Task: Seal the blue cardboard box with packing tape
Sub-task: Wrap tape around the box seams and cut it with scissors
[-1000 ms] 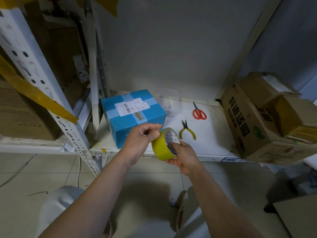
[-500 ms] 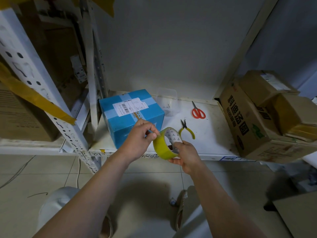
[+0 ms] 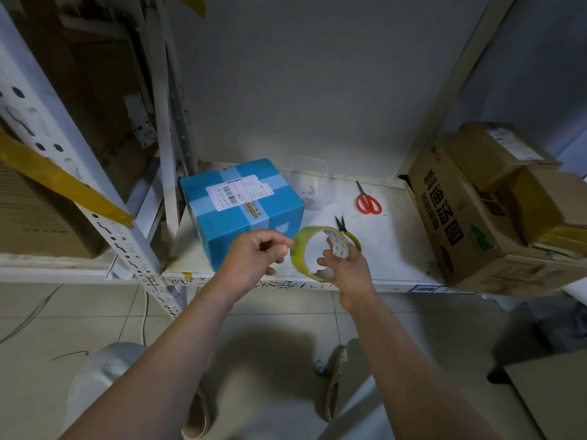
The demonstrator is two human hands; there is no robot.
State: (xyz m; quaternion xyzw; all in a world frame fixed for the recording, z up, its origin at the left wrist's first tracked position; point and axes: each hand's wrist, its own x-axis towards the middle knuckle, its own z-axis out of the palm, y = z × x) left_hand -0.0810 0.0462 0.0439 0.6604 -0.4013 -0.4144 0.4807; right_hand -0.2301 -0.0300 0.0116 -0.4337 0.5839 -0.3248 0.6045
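Observation:
The blue cardboard box (image 3: 241,211) sits on the left part of a white shelf (image 3: 390,249), a white shipping label and pale tape bands on its top. Just in front of its right corner I hold a yellow-green roll of packing tape (image 3: 306,249). My right hand (image 3: 346,268) grips the roll through its core. My left hand (image 3: 257,255) pinches at the roll's left rim, where the tape end lies; the end itself is too small to make out.
Red-handled scissors (image 3: 367,201) and yellow-handled pliers (image 3: 347,231) lie on the shelf right of the box. A clear plastic container (image 3: 309,182) stands behind. Brown cartons (image 3: 476,217) fill the shelf's right end. A perforated white upright (image 3: 79,173) rises at left.
Both hands and the roll have lifted slightly toward the box's front. My left fingers have shifted along the roll's rim while the right hand keeps its grip.

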